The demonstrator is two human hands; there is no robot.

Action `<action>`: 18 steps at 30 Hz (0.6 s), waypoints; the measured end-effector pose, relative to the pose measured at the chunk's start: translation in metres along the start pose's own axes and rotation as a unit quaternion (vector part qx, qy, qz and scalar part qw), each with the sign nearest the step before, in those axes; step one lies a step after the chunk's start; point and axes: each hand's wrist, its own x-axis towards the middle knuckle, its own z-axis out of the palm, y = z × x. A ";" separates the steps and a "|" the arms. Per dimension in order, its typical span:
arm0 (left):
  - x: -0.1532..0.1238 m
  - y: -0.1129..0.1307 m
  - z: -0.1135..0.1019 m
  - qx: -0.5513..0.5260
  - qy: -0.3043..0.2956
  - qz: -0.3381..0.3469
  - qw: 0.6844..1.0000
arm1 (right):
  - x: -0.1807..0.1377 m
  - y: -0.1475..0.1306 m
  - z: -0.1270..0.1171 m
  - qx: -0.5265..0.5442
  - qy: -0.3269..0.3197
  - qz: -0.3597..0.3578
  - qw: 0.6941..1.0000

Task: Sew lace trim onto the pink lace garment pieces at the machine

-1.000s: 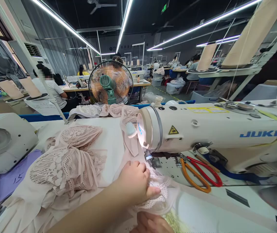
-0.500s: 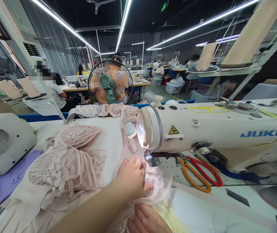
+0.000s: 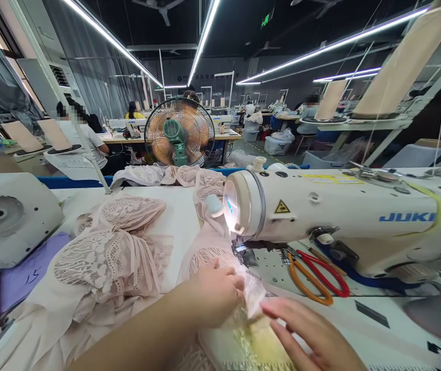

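A pale pink lace bra (image 3: 212,252) lies on the machine bed, its edge by the needle area of the JUKI sewing machine (image 3: 282,203). My left hand (image 3: 218,291) rests on it just in front of the presser foot, fingers curled onto the lace. To the right, my right hand (image 3: 311,330) has its fingers stretched and apart, its fingertips at the edge of the lace. Whether those tips touch the lace, I cannot tell. Beneath the hands is a yellowish patch (image 3: 262,342) under something clear and shiny.
Scissors (image 3: 309,278) with orange and red handles lie right of the needle. A heap of lace bras (image 3: 100,263) covers the left side, by a purple sheet (image 3: 36,268). Thread cones (image 3: 394,67) stand at upper right. Beyond the table are a green fan (image 3: 177,134) and seated people.
My right hand has come out from under the lace, moving right and opening. My left hand has shifted slightly down, and more lace shows left of the needle. The camera view has shifted a little.
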 end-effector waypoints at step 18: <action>-0.003 0.023 0.013 0.043 0.091 -0.035 0.994 | -0.016 0.059 0.010 -0.319 -0.089 -0.235 0.914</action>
